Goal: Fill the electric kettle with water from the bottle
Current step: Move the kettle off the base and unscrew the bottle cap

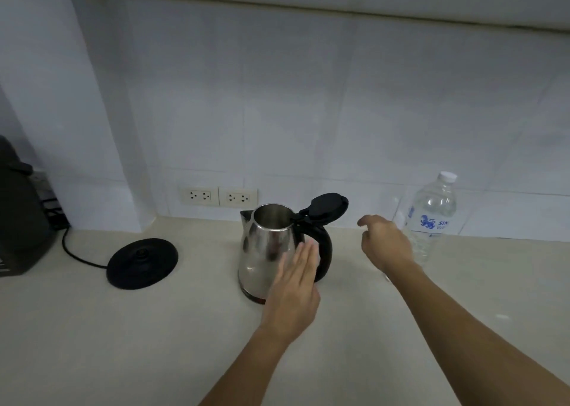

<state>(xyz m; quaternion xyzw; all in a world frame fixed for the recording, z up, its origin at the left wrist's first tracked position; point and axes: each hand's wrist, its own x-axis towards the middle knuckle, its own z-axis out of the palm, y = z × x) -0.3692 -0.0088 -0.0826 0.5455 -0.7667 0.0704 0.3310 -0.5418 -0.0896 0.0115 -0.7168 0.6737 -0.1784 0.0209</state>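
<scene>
A steel electric kettle (265,248) with a black handle stands on the beige counter, and its black lid (328,206) is flipped up. Its inside looks empty. A clear plastic water bottle (433,217) with a white cap and blue label stands upright to the right, near the wall. My left hand (293,294) is flat with fingers together, just in front of the kettle's body, holding nothing. My right hand (385,242) hovers between the kettle and the bottle, fingers loosely spread, close to the bottle's left side and holding nothing.
The kettle's round black base (142,262) lies on the counter (123,344) to the left, with its cord running to a dark appliance (18,220) at the left edge. Two wall sockets (219,196) sit behind the kettle. A white tiled wall backs the counter.
</scene>
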